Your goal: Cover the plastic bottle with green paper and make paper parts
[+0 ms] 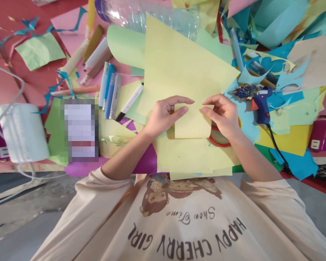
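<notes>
A small piece of pale yellow paper [192,125] stands between my two hands, its lower edge curving. My left hand [168,114] has its thumb on the near face and its index finger along the top edge, in a loose pinch. My right hand [224,112] pinches the upper right corner between thumb and fingers. Behind it lies a large pale yellow sheet [176,61]. Scissors with a red and yellow handle [220,144] lie partly hidden under my right hand and the paper. Further yellow sheets [190,156] lie at the table's near edge.
On the right rests a blue hot glue gun [263,103] with its cord. Several markers [110,90] and a phone [80,130] with a blurred screen are on the left, beside a white device [24,134]. A clear plastic bottle [157,18] lies at the back among coloured paper scraps [285,21].
</notes>
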`<state>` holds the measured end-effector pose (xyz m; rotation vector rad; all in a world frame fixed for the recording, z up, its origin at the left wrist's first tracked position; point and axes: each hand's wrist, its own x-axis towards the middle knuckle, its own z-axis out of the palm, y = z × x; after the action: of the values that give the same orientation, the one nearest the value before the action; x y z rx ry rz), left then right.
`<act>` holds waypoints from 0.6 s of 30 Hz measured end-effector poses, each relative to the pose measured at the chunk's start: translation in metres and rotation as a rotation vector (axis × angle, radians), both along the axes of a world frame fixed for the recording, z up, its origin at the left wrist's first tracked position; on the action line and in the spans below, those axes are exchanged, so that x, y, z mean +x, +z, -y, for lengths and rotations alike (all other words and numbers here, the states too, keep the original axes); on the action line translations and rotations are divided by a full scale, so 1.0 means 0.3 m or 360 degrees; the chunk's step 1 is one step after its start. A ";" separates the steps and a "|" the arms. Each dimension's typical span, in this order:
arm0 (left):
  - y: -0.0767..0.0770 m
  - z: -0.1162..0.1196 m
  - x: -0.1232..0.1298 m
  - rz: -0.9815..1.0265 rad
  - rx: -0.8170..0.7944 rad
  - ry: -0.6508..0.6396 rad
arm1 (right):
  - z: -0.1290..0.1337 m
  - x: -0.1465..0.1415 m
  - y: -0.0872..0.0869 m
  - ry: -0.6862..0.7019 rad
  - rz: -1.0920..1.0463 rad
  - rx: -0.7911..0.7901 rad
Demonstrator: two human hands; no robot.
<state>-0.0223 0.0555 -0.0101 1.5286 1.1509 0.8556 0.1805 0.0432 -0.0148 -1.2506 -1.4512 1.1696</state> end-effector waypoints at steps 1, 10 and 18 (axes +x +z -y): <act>0.001 0.000 0.001 0.0012 -0.0006 -0.0003 | 0.000 0.000 0.000 -0.0003 0.0004 -0.0005; 0.001 -0.001 0.000 -0.0003 -0.0016 0.0000 | -0.003 -0.002 -0.001 -0.0004 0.0002 0.0008; 0.007 -0.004 0.002 -0.0040 0.0044 -0.0004 | -0.004 -0.001 -0.007 0.0000 -0.0007 0.0013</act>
<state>-0.0218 0.0568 -0.0080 1.5674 1.1593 0.8558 0.1802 0.0444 -0.0168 -1.2415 -1.4512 1.1645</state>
